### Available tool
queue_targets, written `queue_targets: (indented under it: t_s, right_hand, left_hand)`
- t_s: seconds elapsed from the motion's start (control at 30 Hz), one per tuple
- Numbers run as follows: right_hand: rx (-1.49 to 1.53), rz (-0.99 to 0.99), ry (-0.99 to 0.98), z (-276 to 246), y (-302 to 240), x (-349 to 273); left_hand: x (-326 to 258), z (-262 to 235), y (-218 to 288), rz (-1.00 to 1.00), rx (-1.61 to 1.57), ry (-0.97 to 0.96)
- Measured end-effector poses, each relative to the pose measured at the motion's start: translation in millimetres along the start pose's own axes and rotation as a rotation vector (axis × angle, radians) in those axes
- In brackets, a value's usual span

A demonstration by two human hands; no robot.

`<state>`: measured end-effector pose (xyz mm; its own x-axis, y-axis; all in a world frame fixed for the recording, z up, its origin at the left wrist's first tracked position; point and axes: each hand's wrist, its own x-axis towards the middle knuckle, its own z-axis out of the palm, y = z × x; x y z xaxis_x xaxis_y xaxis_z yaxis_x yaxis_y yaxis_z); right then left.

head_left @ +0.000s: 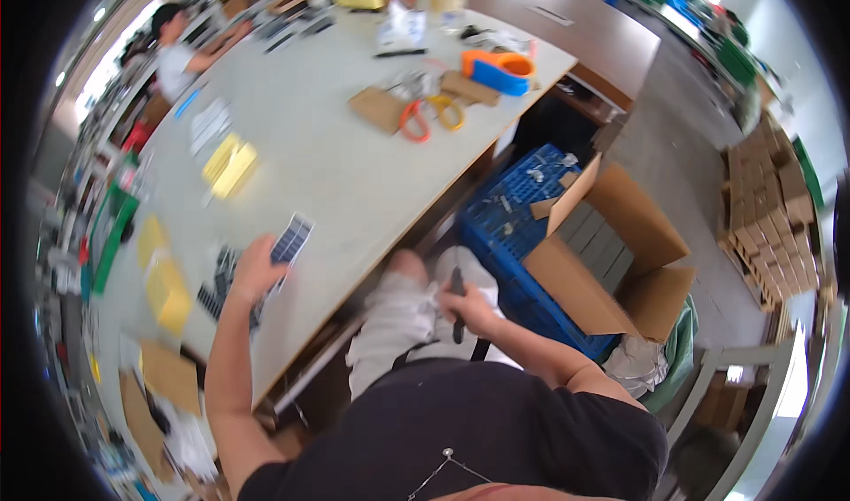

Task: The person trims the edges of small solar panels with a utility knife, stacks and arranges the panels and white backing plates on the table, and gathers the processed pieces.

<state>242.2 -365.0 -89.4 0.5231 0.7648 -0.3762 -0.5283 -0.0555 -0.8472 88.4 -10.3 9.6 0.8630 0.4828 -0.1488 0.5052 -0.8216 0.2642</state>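
Observation:
My left hand (256, 273) is over the table by its near edge, its fingers closed at the side of a small dark-blue panel with white grid lines (292, 238). More dark gridded pieces (211, 299) lie in a loose pile beside that hand, partly covered by it. Above my lap, my right hand (472, 308) is wrapped around a black-handled tool (458, 283). Its handle points up and away from me; the tip is too blurred to identify.
Yellow blocks (230, 165) stand on the grey table (328, 173). Scissors (415, 122) and an orange-and-blue tape dispenser (498, 72) lie farther back. On my right, an open cardboard box (575, 275) rests on a blue crate (496, 227). Another person (177, 54) works at far left.

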Motion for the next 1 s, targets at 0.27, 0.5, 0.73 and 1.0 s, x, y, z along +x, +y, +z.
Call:
queue_targets:
  t_s: [0.27, 0.5, 0.73, 1.0]
  right_hand:
    - [-0.023, -0.119, -0.062, -12.8, -81.9, 73.5]
    - [0.214, -0.132, 0.357, 9.9, -186.6, 66.2]
    - [0.234, -0.163, 0.753, 11.5, -226.7, -41.5]
    - [0.404, -0.421, 0.908, -18.2, -221.9, -159.0]
  left_hand:
    - [95.6, -40.0, 103.4, -0.101, -0.841, -0.310]
    - [152.0, -7.9, 219.5, 0.111, -1.138, -0.776]
    - [146.1, -51.0, 311.0, 0.428, -0.794, -1.237]
    - [74.6, -70.6, 433.5, 0.813, -0.564, -1.237]
